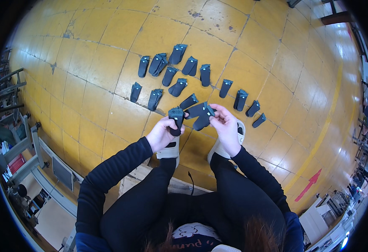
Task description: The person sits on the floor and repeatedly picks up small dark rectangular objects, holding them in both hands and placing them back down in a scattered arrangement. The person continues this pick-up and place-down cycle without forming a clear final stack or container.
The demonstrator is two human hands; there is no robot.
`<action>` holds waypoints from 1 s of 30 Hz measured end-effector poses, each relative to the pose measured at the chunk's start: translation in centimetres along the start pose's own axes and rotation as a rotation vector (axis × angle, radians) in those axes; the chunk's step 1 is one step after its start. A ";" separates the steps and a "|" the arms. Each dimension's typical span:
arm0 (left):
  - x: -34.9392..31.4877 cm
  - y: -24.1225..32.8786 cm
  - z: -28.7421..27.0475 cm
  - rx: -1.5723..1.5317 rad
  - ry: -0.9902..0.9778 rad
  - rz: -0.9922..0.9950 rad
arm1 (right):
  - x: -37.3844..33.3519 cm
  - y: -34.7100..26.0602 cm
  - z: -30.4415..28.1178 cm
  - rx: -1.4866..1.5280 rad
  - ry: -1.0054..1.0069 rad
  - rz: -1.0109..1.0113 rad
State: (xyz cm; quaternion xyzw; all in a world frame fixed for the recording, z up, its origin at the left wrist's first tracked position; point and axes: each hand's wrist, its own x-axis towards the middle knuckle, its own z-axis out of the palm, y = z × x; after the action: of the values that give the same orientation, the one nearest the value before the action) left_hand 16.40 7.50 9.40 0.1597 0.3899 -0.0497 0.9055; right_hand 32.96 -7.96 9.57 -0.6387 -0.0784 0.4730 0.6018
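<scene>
My left hand (164, 133) is closed around a small stack of dark, tongue-shaped pieces (176, 122), with greenish edges at the top and a small pale mark. My right hand (227, 129) pinches the green-edged end of a few similar pieces (202, 122), which are fanned apart. Both handfuls are held close together, above the floor in front of my shoes. Just beyond them, another dark piece (188, 101) lies on the floor, partly behind what I hold.
More small piles of these pieces (158, 64) are spread over the yellow tiled floor (108, 54), with others (240, 100) to the right. My light shoes (168, 152) rest below my hands. Metal-framed workbenches (36, 147) stand at the left; a red arrow (308, 185) marks the floor at right.
</scene>
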 end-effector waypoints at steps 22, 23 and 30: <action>1.3 0.6 -2.1 0.200 -0.077 -0.050 | -0.3 -0.2 -0.4 -0.041 -0.024 0.024; 0.7 0.4 -1.4 0.180 -0.123 -0.101 | -0.3 0.0 -0.4 -0.050 -0.021 0.006; 1.6 0.6 -1.1 0.271 -0.088 -0.031 | -0.1 0.0 -0.2 -0.063 0.022 -0.020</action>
State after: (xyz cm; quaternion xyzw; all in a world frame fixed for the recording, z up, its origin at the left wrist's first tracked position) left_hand 16.90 8.49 7.64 0.2719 0.3421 -0.1228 0.8910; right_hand 33.02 -8.22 9.58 -0.6616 -0.0933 0.4572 0.5869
